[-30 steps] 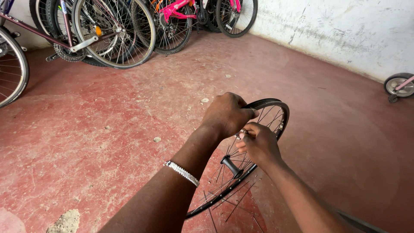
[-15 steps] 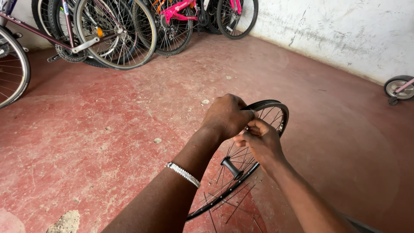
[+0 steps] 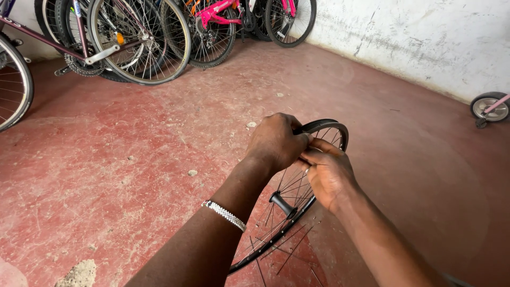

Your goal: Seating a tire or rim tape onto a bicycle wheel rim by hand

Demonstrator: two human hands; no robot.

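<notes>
two hands meet at the upper rim of a bare bicycle wheel, which stands tilted on the red floor with its thin spokes and dark hub showing below the wrists. the left hand is curled over the rim from above, its grip clamped on the black band along the wheel's edge, knuckles up. the right hand sits just beside and a little below it, touching the left; its fingers are pressed together against the same stretch of rim, though what exactly they pinch is hidden behind the left hand. a beaded silver bracelet circles the left forearm.

well apart, along the far wall, several bicycles lean in a row: a purple-framed one with large spoked wheels on the left, a pink one farther along. a small wheel of a child's bike shows at the right edge, near the stained white wall. a pale lump of rubble lies on the floor near the bottom left.
</notes>
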